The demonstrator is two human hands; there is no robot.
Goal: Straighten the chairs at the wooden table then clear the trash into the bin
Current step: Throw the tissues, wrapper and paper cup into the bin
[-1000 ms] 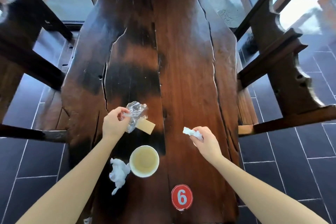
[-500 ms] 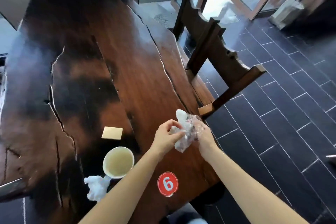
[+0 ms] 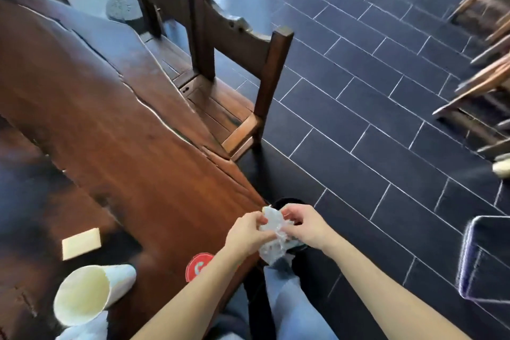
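Both hands hold one crumpled bundle of clear plastic wrapper and white tissue (image 3: 271,234) just past the right edge of the wooden table (image 3: 116,130). My left hand (image 3: 245,234) grips its left side and my right hand (image 3: 306,226) pinches its top right. A dark round bin (image 3: 288,201) sits on the floor directly under the bundle, mostly hidden by my hands. On the table remain a white paper cup (image 3: 88,292), a crumpled white tissue (image 3: 85,330) at the bottom edge and a small tan card (image 3: 80,243).
A dark wooden chair (image 3: 237,69) stands tucked against the table's right side. A red round number marker (image 3: 197,270) lies near the table edge. More wooden furniture (image 3: 485,69) is at the far right, and a dark framed object (image 3: 485,259) stands on the tiled floor.
My hands came together, joining wrapper and tissue into one bundle, then carried it right off the table's edge to above the bin. The view swung right and down.
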